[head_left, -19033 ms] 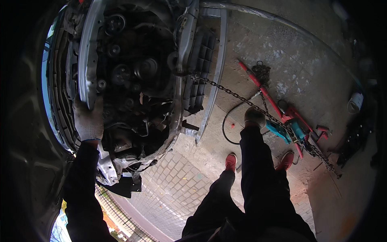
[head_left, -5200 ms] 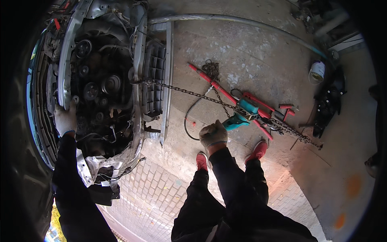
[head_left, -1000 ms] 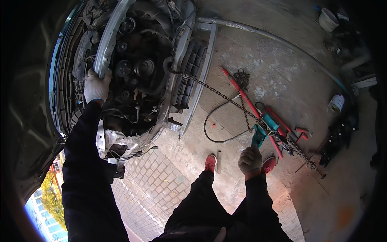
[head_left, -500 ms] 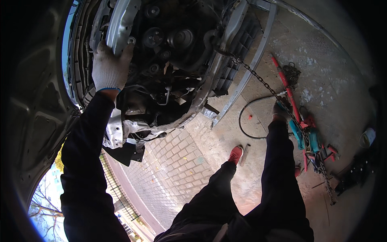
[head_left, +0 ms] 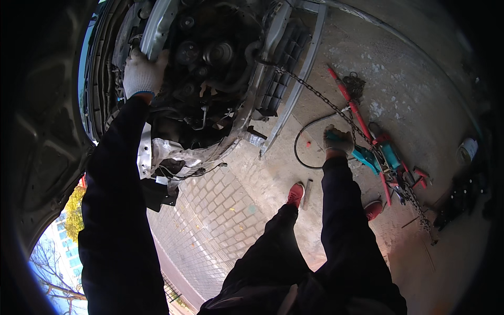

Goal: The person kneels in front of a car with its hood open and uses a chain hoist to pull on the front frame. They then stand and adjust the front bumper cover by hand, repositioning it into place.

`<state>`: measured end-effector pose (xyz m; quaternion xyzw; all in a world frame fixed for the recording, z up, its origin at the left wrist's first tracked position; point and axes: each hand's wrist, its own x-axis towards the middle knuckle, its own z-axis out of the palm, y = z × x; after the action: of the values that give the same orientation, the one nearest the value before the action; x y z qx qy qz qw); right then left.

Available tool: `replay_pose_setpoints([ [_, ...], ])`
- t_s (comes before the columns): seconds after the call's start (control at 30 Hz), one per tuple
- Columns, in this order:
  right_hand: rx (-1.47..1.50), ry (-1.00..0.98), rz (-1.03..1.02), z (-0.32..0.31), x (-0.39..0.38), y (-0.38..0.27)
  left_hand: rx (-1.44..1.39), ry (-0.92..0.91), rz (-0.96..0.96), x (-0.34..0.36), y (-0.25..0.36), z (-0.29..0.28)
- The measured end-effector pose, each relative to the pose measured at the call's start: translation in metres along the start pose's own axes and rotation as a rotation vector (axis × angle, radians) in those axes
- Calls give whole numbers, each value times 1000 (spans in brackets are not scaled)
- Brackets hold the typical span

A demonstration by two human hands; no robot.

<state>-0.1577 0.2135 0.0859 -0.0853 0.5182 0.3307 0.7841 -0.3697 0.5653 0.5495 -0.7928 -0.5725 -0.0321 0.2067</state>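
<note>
My left hand (head_left: 144, 76) in a white knit glove grips the silver beam (head_left: 160, 26) along the open engine bay (head_left: 210, 73). Beside the car, my gloved right hand (head_left: 337, 139) is closed on the teal lever (head_left: 363, 157) of a hydraulic tool that lies among red tubes (head_left: 344, 92). A taut chain (head_left: 310, 89) runs from the car's front frame (head_left: 268, 52) down across the tool, with a loose end trailing beyond it. A black hose (head_left: 295, 149) loops on the concrete near my right hand. My red-shod feet stand just below.
The raised hood (head_left: 47, 131) fills the left edge. A long metal rail (head_left: 315, 42) lies along the car's front. A white bucket (head_left: 466, 151) and black parts (head_left: 462, 194) are at the right. Brick paving (head_left: 210, 210) and an outdoor fence show lower down.
Over the last second my right hand has gone from low on the tool to farther forward, up in the picture. My left hand stays on the beam while the view shifts.
</note>
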Motion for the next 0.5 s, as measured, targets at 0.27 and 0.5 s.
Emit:
replay_pose_setpoints([
  [0.27, -33, -310, 446, -56, -168, -104, -10, -41, -25, -5, 2, -8],
  [0.5, -72, -296, 473, -64, -169, -102, 10, -62, -36, 1, -1, -2],
])
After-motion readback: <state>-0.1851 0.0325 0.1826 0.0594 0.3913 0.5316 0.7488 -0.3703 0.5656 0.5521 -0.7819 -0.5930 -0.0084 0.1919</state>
